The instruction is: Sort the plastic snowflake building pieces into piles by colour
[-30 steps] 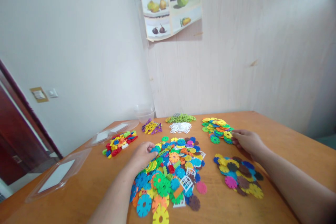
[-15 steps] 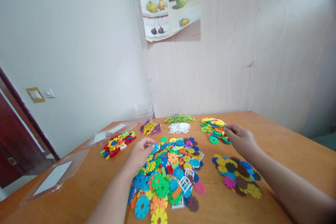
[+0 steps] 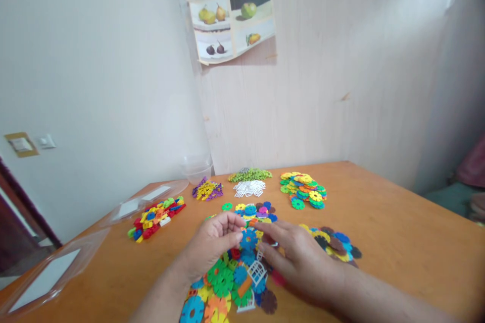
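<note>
Across the near part of the counter (image 3: 394, 247) spreads a mixed heap of notched discs (image 3: 222, 280). Above it, the left hand (image 3: 212, 245), loosely curled, and the right hand (image 3: 303, 257), thumb and fingers parted, nearly meet around a blue disc (image 3: 249, 238) (whether either grip has hold of it, I can't tell). Beyond sit colourful bricks (image 3: 155, 218), white lattice pieces (image 3: 250, 188), then a clear bowl (image 3: 197, 169).

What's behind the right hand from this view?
Beyond the right hand, part of a side pile of yellow, black, brown and blue discs shows. The central mixed pile also shows in part. Pieces covered by the hand cannot be seen.
</note>
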`<action>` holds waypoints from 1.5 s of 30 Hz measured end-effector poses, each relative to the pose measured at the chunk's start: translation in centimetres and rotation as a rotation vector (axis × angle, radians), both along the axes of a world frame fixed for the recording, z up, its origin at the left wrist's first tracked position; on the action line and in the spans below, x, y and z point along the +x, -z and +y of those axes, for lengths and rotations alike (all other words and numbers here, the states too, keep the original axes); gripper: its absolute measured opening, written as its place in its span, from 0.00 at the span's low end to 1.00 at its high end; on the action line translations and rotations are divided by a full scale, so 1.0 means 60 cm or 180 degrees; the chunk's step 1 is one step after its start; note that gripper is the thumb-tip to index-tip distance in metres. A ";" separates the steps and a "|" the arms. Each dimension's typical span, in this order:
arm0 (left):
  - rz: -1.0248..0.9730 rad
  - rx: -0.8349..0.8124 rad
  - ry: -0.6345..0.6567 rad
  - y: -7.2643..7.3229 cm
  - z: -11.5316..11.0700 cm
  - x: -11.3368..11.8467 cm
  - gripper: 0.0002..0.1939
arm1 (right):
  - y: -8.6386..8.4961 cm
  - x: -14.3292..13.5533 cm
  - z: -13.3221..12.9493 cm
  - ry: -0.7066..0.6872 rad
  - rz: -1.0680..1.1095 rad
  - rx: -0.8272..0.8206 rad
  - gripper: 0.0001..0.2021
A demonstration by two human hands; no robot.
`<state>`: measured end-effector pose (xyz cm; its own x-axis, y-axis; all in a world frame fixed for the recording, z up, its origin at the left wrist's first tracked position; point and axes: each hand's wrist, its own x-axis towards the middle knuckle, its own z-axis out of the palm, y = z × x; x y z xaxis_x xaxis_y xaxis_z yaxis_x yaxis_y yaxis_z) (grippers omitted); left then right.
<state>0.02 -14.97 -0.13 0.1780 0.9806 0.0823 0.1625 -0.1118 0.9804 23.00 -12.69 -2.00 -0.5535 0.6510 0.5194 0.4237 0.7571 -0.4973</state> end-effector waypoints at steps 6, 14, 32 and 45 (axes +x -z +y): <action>-0.0030 -0.0088 0.0402 0.012 -0.001 0.012 0.12 | 0.009 -0.012 0.000 -0.0244 0.0123 -0.0628 0.10; 0.0111 0.0068 -0.0412 -0.002 0.005 -0.009 0.16 | 0.005 0.039 0.085 0.0570 0.0918 -0.0671 0.14; 0.0176 0.0180 -0.1306 0.017 0.035 -0.054 0.18 | 0.092 0.194 0.266 0.2538 0.0792 -0.1391 0.15; 0.0321 0.0171 -0.1317 0.013 0.033 -0.052 0.19 | 0.066 0.183 0.243 0.2517 -0.0806 -0.0862 0.23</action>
